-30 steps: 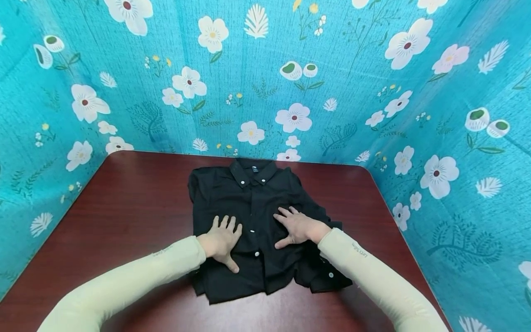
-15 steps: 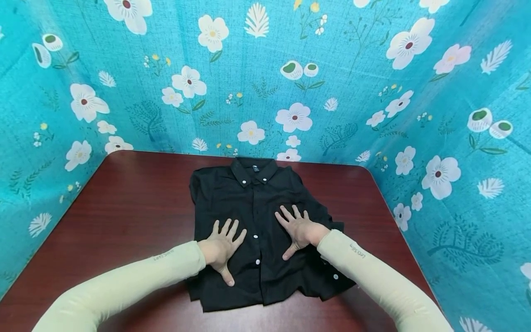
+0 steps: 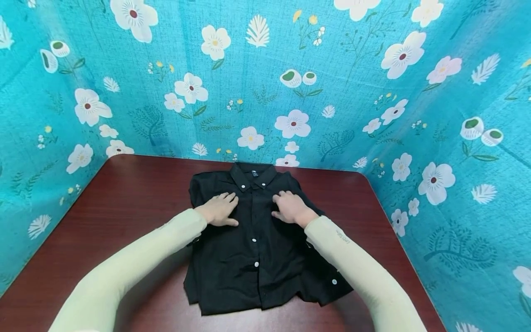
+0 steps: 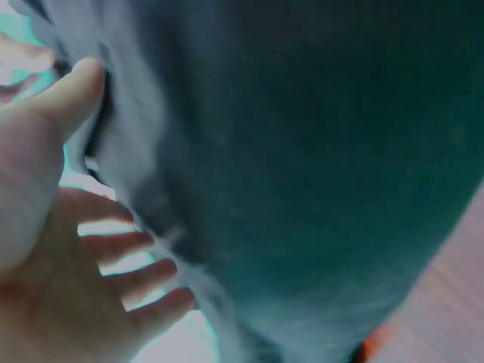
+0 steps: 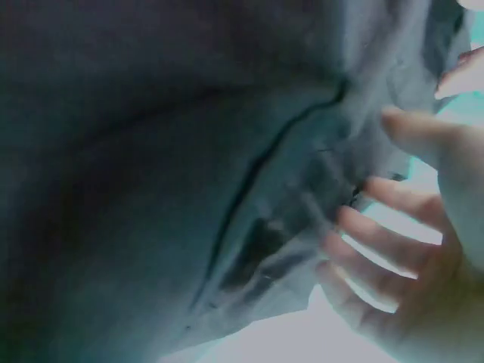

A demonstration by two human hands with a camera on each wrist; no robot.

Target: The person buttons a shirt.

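Note:
A black button-up shirt (image 3: pixel 249 258) lies front side up, its collar (image 3: pixel 252 177) toward the back edge of the table. My left hand (image 3: pixel 218 210) is over the left chest of the shirt, fingers spread and pointing toward the collar. On the other side of the button row, my right hand (image 3: pixel 290 206) is over the right chest with relaxed, slightly bent fingers. Both wrist views show loose fingers close over the dark cloth, pinching nothing. White buttons run down the front, and a sleeve cuff with a button (image 3: pixel 334 281) sticks out at the lower right.
The dark red wooden table (image 3: pixel 137 198) has rounded back corners. Behind it and along both sides hangs a blue curtain (image 3: pixel 249 92) with white flowers. Pale sleeves (image 3: pixel 145 251) cover my forearms.
Both hands have moved up the shirt from its middle to the chest. Their fingers are less widely spread. The lower shirt lies further toward me than one second ago.

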